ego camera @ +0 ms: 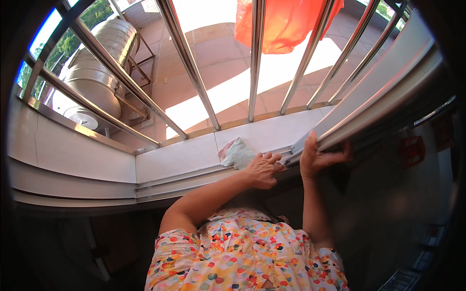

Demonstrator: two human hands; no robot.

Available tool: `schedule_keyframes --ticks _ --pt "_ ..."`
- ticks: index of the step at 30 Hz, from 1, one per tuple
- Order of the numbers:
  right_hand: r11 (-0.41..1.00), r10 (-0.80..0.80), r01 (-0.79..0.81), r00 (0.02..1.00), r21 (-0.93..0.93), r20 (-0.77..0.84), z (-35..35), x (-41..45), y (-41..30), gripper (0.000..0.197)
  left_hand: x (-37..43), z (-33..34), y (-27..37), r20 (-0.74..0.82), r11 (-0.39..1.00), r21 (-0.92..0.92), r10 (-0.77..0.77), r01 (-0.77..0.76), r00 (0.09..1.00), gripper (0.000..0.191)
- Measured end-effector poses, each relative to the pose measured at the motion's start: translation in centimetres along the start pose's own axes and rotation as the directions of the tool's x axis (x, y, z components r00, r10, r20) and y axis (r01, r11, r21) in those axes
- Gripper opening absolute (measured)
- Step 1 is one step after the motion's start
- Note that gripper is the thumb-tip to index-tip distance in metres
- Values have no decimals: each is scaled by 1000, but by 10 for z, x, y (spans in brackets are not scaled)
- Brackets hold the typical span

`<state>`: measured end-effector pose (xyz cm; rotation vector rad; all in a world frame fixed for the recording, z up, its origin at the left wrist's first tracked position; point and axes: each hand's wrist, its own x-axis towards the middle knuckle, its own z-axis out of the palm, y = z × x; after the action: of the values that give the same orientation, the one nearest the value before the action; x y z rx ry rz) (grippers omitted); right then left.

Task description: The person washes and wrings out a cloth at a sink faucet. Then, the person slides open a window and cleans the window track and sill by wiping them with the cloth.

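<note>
My left hand [265,170] reaches over the window track [196,182], its fingertips beside the lower corner of the sliding window sash [358,112]. Whether it pinches something there is hidden. Against its back edge lies a folded cloth [238,153], pale green on top with a pink part behind, spread across the tiled sill and the track. With my right hand [320,156] I grip the sash's near edge low down, thumb on the outer side and fingers on the room side.
Polished metal window bars [255,72] rise from the outer edge of the white tiled sill [174,157]. Beyond them are a tiled terrace floor [214,72], a large metal water tank [96,78] on a frame, and a hanging red plastic sheet or bag [280,27]. The room side is dark.
</note>
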<state>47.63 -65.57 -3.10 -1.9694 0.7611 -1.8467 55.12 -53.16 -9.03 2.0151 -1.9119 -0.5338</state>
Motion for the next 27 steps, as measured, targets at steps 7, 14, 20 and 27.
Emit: schedule_keyframes --ticks 7,14,20,27 --pt "998 12 -13 1000 59 21 -1 3 -1 70 -2 -1 2 104 997 72 -32 25 994 48" --pt "1000 -19 19 1000 21 -13 -1 3 4 70 -5 8 -5 -38 999 18 28 -28 999 50" --pt "999 0 1 999 44 -38 1 3 6 69 -2 6 -5 44 998 64 -12 9 999 51" --pt "998 43 -41 998 47 -45 1 2 4 69 -4 -1 -5 76 999 5 -48 48 996 50"
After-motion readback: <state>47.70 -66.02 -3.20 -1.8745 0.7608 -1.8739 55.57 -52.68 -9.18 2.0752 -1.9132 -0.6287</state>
